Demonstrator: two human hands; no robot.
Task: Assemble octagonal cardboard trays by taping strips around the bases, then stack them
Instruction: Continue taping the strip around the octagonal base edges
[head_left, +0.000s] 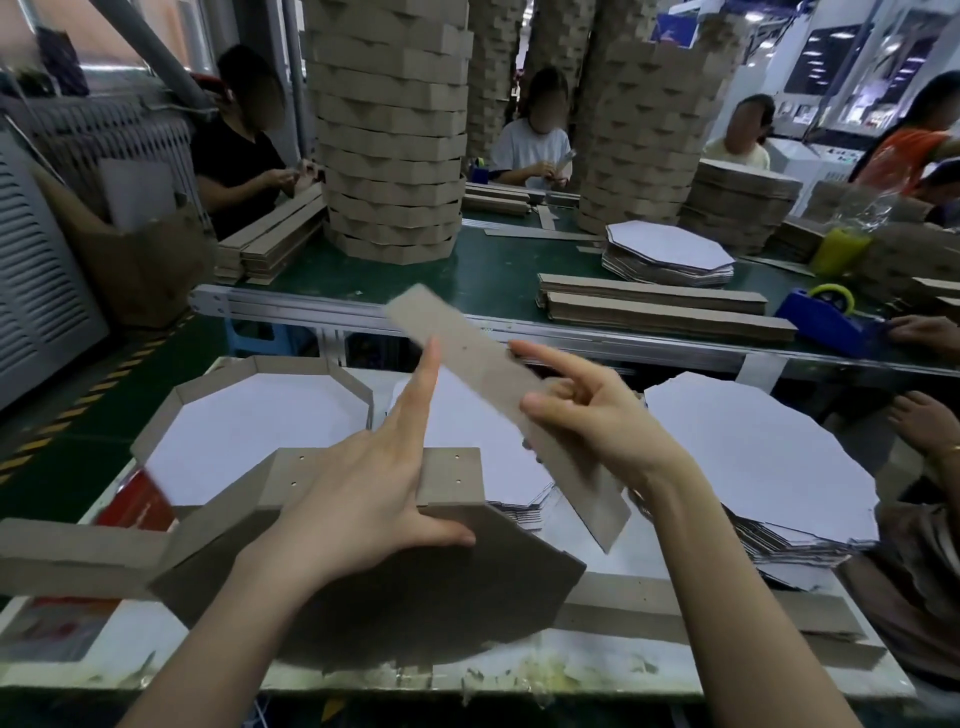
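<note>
the desk (130, 654) carries the brown base (441, 587) at its near edge, and everything else is placed from that base. far beyond it, on a green bench, rise tall stacks of finished trays (389, 130). to its right lies a pile of white octagons (753, 457), and just beyond it to the left sits one finished tray (244, 421), white inside with its wall standing. the base itself is tipped up off the desk, brown face toward the camera, with a wall strip (452, 478) folded round its far edges and a free tail running out to the left. the left hand (363, 499) grips the base, thumb flat across the brown face, the other fingers hidden behind the wall, index finger straight up and touching the loose strip (467, 353). the right hand (587, 410) pinches that strip above the base, index finger out and the rest curled round it. a blue tape dispenser (831, 317) stands well off to the far right. the step looks like fitting a strip to the bare edges: it probably goes best with the strip's lower edge set flush to the base, each crease met at a corner, and the ends butted before any tape goes on.
</note>
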